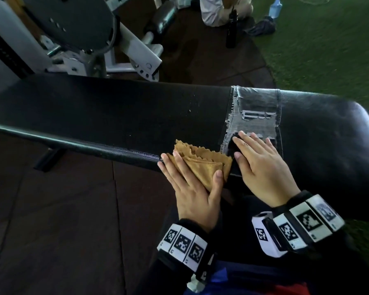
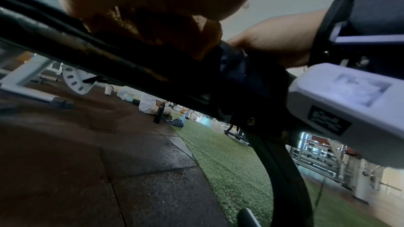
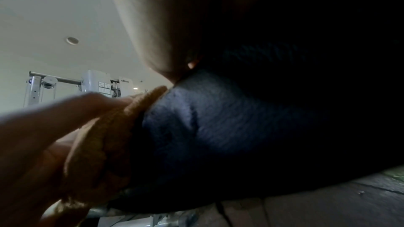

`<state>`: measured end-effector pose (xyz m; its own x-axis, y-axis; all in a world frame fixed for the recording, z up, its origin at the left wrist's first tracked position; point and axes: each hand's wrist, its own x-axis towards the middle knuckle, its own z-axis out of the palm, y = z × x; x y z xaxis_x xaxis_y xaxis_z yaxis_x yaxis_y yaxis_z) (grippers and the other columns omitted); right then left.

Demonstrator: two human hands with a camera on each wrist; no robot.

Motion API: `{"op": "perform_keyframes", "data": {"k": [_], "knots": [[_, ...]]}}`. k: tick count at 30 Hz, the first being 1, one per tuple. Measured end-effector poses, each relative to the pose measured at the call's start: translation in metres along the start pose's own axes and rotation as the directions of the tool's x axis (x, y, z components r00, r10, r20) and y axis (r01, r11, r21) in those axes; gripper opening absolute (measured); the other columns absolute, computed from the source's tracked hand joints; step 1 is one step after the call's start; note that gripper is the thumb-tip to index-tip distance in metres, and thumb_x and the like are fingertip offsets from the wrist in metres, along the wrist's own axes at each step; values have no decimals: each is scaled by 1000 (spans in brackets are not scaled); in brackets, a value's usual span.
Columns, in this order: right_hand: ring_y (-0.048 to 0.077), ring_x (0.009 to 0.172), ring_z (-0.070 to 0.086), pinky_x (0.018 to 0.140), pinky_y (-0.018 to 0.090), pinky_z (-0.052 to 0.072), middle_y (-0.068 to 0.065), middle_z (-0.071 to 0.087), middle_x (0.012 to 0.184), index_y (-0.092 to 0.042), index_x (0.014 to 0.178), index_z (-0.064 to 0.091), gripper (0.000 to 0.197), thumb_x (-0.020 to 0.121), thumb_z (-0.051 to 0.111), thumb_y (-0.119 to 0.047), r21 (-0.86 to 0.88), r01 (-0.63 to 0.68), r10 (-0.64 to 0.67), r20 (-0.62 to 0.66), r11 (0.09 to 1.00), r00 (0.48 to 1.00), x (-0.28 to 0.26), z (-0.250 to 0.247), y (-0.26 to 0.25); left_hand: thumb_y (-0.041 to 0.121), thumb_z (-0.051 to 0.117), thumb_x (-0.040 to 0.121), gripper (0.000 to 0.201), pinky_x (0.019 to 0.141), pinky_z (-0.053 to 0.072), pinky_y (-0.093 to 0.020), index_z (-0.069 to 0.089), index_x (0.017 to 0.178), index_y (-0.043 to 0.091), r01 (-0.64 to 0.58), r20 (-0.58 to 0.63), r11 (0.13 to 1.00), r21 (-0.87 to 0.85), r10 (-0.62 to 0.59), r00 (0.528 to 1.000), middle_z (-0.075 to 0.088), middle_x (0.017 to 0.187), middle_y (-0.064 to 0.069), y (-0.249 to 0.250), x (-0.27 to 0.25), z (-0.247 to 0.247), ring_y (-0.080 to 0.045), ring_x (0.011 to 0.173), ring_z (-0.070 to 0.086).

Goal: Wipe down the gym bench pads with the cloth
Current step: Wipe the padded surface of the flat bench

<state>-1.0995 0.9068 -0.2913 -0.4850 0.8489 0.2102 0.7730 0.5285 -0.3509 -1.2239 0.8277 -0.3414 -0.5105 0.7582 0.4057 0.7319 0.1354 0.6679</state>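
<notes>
A long black bench pad (image 1: pixel 115 111) runs across the head view, with a worn grey tape patch (image 1: pixel 256 107) near its right end. A folded tan cloth (image 1: pixel 202 162) lies over the pad's near edge. My left hand (image 1: pixel 190 177) lies flat on the cloth with straight fingers and thumb, pressing it to the edge. Just to its right, my right hand (image 1: pixel 258 158) rests flat and open on the tape patch. In the left wrist view the cloth (image 2: pixel 196 40) bunches under my palm against the pad's edge (image 2: pixel 87 49). The right wrist view shows the cloth (image 3: pixel 102 144) beside the dark pad (image 3: pixel 218 127).
A white gym machine frame (image 1: pixel 136 50) stands behind the bench. A black bottle (image 1: pixel 231 33) stands on the dark rubber floor (image 1: pixel 51 209) beside a seated person (image 1: pixel 217 11). Green turf (image 1: pixel 328 50) lies at the far right.
</notes>
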Motion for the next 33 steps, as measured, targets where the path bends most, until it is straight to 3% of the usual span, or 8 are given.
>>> {"op": "perform_keyframes", "data": {"k": [9,14,15,17,20,26,30,33], "knots": [[16,142,24,119,35,12,0,35,150,-15,141,42,43,99,37,-26,-4,0,0,-26,1000,1000,-1,0,-1,76,37,81,110,118,11,-53,-2,148,-2,78,4,997,26,-78,997,-10,156,-23,-3,2,3,-34,146,-13],[18,140,28,118,37,15,3,39,147,-12,138,45,42,98,39,-24,18,10,-9,-58,1000,998,-3,0,-2,46,34,100,56,115,2,-61,17,144,15,71,-131,997,-21,-74,989,-3,145,-44,-50,35,-21,-52,139,-8],[18,140,29,118,37,16,3,40,147,-12,138,46,42,98,40,-24,22,8,-6,-63,1000,998,-3,0,-3,49,34,98,63,115,-2,-60,11,146,14,160,-138,982,-96,-172,975,-10,146,-43,-60,46,-28,-49,139,-14],[18,140,30,118,39,18,3,40,146,-11,137,47,41,98,42,-22,28,-2,4,-69,1000,998,-2,0,-5,61,46,86,103,119,-6,-46,-14,149,7,394,-90,858,-329,-444,891,-28,153,-21,-68,57,-38,-25,142,-25],[20,139,31,118,40,18,4,42,145,-11,135,49,41,96,44,-18,33,-39,41,-79,999,996,0,1,-9,75,60,69,133,113,-13,-18,-27,144,9,403,-7,825,-397,-442,897,-37,151,-3,-53,43,-29,-6,139,-30],[28,129,42,111,48,28,10,53,134,-5,122,58,33,93,48,-18,55,-64,69,-115,996,991,13,2,-13,73,60,70,128,102,-7,-2,-31,143,20,395,30,809,-435,-425,905,-42,146,13,-42,30,-16,11,131,-33],[25,138,30,118,44,13,9,45,142,-7,127,52,37,95,45,-24,68,-143,149,-95,987,984,22,7,-21,48,64,83,112,113,-7,-19,-17,149,6,450,-88,812,-372,-514,854,-29,155,-8,-79,74,-51,-10,142,-22],[23,139,31,118,43,12,7,43,144,-9,132,50,41,96,42,-29,-15,-155,152,-114,988,982,22,13,-25,51,57,88,100,117,-4,-45,-8,151,9,493,-127,852,-177,-517,847,-20,158,-10,-110,105,-85,-20,146,-12]]}}
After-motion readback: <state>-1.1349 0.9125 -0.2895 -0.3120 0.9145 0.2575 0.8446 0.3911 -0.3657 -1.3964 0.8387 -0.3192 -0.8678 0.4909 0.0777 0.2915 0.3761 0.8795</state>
